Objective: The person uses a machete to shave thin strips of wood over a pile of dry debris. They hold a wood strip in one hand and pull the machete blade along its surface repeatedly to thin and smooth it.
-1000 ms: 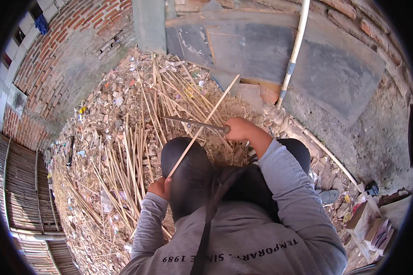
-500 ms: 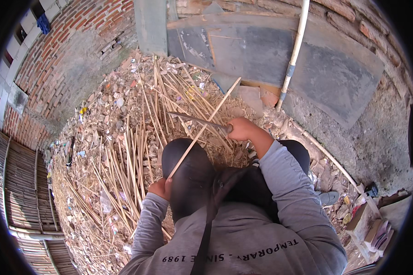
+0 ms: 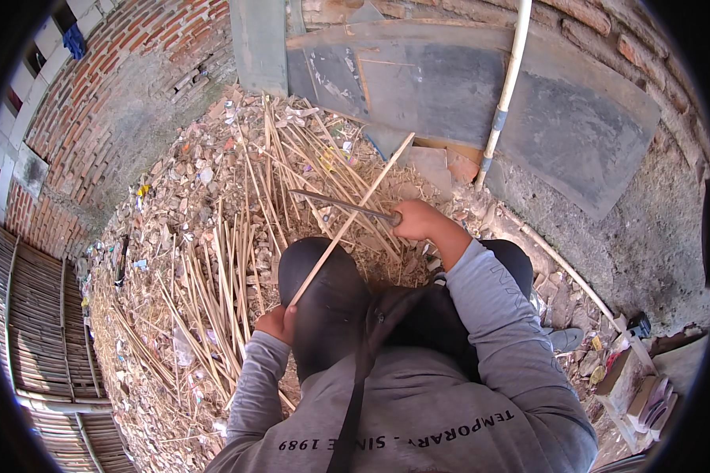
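Note:
My left hand (image 3: 276,324) is closed around the lower end of a long, pale bamboo strip (image 3: 386,165), beside my left knee. The strip slants up and to the right across that knee. My right hand (image 3: 416,220) grips the handle of a long, dark-bladed knife (image 3: 331,201), its blade pointing left and crossing the strip in front of my knees. Whether the blade touches the strip I cannot tell. Loose bamboo strips (image 3: 225,284) lie on the ground left of my left leg, and another bundle of strips (image 3: 272,150) is spread farther ahead.
Rubble and litter (image 3: 177,169) cover the ground. A grey sheet panel (image 3: 450,87) leans on the far wall behind a white pipe (image 3: 509,87). At the left stand a brick wall (image 3: 150,79) and a bamboo slat screen (image 3: 39,307). Sandals (image 3: 651,404) sit at the right.
The knife and my right hand have shifted very slightly; the blade still crosses the strip. My left hand and the strip stay in place.

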`<state>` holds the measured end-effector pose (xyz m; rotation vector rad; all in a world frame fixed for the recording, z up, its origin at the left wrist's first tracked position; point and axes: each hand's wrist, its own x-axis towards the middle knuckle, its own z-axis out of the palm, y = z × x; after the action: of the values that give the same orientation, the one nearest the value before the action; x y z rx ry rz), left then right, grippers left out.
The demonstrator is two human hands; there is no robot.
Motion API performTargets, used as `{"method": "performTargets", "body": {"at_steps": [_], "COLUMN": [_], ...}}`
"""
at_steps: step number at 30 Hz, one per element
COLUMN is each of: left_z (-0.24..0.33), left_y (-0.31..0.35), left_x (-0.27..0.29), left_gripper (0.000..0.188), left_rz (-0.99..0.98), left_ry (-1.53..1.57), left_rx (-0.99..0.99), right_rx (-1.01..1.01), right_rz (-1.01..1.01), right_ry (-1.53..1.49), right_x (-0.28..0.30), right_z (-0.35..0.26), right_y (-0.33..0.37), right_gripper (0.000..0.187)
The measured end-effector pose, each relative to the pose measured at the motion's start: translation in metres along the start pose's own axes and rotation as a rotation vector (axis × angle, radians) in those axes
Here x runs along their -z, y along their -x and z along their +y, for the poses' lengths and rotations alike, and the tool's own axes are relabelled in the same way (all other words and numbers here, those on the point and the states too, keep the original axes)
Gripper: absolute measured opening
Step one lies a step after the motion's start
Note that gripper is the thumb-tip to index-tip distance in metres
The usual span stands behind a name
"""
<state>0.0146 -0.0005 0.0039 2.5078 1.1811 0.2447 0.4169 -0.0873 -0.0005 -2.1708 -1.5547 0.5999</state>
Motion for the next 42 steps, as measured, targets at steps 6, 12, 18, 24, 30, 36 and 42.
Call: {"method": "performTargets", "body": {"at_steps": [6, 12, 18, 24, 30, 36, 42], "left_z": [-0.002, 0.001, -0.001, 0.0, 0.001, 0.002, -0.006], "left_y": [0.001, 0.001, 0.002, 0.002, 0.002, 0.003, 0.002], "left_x": [-0.001, -0.001, -0.003, -0.004, -0.005, -0.005, -0.013], "left_gripper": [0.048, 0.047, 0.046, 0.045, 0.044, 0.047, 0.049], "left_rz": [-0.01, -0.014, 0.003, 0.035, 0.041, 0.03, 0.081], "left_ry": [-0.008, 0.007, 0.04, 0.069, 0.081, 0.105, 0.152], "left_rx": [-0.002, 0.004, 0.006, 0.002, 0.013, 0.009, -0.03], "right_rx": [-0.002, -0.006, -0.007, 0.012, 0.018, 0.02, 0.048], "right_rz": [-0.034, -0.034, 0.0, 0.031, 0.044, 0.049, 0.064], "right_ry": [0.018, -0.002, -0.023, -0.061, -0.077, -0.096, -0.126], "right_x": [0.002, 0.003, 0.004, 0.001, 0.001, -0.003, -0.01], "right_z": [-0.002, -0.001, -0.005, -0.005, -0.01, -0.009, -0.007], "right_y": [0.0, 0.001, 0.002, 0.003, 0.005, 0.006, 0.002], "right_gripper": [0.045, 0.042, 0.032, 0.032, 0.033, 0.034, 0.034]}}
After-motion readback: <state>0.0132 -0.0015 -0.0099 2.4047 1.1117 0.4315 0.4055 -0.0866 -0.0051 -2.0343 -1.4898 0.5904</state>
